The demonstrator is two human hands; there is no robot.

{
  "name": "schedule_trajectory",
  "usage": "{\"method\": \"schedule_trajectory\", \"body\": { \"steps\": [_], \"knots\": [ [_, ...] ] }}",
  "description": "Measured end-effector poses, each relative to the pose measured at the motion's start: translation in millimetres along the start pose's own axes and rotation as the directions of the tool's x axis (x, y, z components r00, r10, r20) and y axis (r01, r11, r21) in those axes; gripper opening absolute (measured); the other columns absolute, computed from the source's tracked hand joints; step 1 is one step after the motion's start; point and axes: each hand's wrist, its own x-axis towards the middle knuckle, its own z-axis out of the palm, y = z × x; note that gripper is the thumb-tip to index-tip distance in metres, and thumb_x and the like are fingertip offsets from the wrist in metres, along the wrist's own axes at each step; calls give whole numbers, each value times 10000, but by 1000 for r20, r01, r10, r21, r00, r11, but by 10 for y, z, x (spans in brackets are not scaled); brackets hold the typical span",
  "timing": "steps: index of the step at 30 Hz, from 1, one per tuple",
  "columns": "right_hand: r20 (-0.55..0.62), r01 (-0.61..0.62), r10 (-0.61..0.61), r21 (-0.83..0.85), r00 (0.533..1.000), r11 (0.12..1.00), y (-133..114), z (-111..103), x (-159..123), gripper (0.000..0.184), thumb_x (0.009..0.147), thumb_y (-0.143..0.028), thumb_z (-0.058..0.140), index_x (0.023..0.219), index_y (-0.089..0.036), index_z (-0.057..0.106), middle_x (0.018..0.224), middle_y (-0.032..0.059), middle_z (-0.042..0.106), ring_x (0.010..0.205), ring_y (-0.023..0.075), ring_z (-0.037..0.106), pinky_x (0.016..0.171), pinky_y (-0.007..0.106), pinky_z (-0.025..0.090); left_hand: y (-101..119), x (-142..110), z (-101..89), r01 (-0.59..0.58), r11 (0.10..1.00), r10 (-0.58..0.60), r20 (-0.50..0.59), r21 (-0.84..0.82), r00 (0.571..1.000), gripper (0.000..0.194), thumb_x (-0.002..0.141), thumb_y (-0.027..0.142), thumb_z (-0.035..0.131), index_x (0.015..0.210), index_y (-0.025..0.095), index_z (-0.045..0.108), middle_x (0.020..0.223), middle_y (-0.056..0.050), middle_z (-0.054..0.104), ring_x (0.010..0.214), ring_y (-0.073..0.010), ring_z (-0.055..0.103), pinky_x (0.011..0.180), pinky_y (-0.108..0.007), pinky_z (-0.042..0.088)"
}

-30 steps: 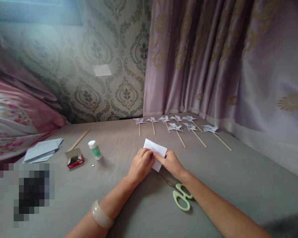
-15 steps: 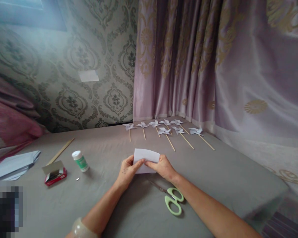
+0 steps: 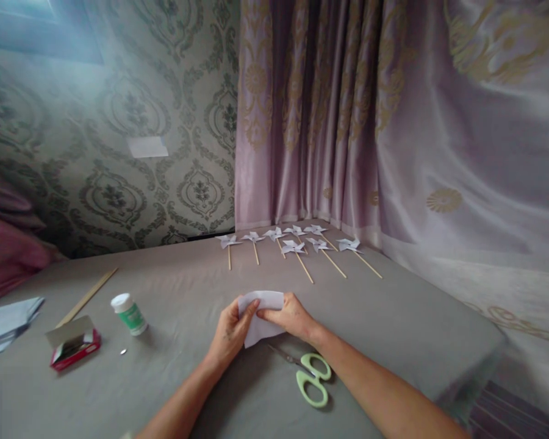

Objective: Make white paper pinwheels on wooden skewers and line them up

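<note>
A white sheet of paper (image 3: 264,330) is held up between both hands, slightly curved. My left hand (image 3: 231,328) pinches its left side, thumb on the near face. On the right side, my right hand (image 3: 293,316) grips the same sheet, its thumb pointing in toward the left thumb. The fingers behind the paper are hidden. Just below the hands, scissors (image 3: 315,379) with light green handles lie on the grey-covered table (image 3: 178,390), their blades pointing up and left.
Several white paper pinwheels (image 3: 293,247) on sticks lie at the back. To the left are a white-and-green glue bottle (image 3: 130,314), a small open red box (image 3: 75,350), a small shiny piece (image 3: 123,352), thin wooden sticks (image 3: 88,297) and stacked paper (image 3: 9,323).
The view has shifted slightly, so the table things sit further left and lower. The paper's lower part has bent and hangs further down; both hands keep hold of it.
</note>
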Motion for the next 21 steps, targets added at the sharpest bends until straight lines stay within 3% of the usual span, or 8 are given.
{"method": "schedule_trajectory", "body": {
  "steps": [7, 11, 15, 21],
  "knots": [
    [46, -3, 1, 35, 999, 999, -42, -18, -17, 318, 651, -427, 721, 792, -143, 703, 678, -12, 668, 588, 111, 557, 566, 234, 444, 53, 20, -11, 93, 995, -92, -25, 28, 995, 502, 622, 572, 718, 835, 122, 657, 599, 1, 610, 492, -115, 512, 447, -207, 409],
    [67, -15, 13, 29, 998, 999, -32, -8, -30, 305, 629, -418, 743, 733, -140, 675, 630, -21, 644, 550, 101, 535, 528, 223, 413, 135, 2, -21, 89, 993, -82, -84, 81, 993, 490, 623, 591, 709, 751, 123, 646, 596, -7, 612, 485, -116, 523, 431, -200, 389],
    [83, -4, -1, 60, 997, 998, -15, 2, -34, 286, 590, -378, 766, 739, -151, 677, 667, -17, 659, 592, 118, 569, 575, 241, 444, 184, -18, -38, 99, 991, -89, -114, 89, 989, 487, 598, 581, 734, 785, 139, 652, 601, -2, 625, 485, -123, 541, 432, -202, 403],
    [117, 5, -17, 101, 993, 995, 9, 27, -31, 399, 505, -395, 814, 790, -148, 684, 732, 2, 687, 639, 137, 597, 637, 272, 477, 145, -18, -58, 84, 994, -74, -129, 72, 989, 488, 626, 629, 692, 709, 156, 604, 539, 33, 567, 444, -95, 496, 414, -188, 390]
  ]
}}
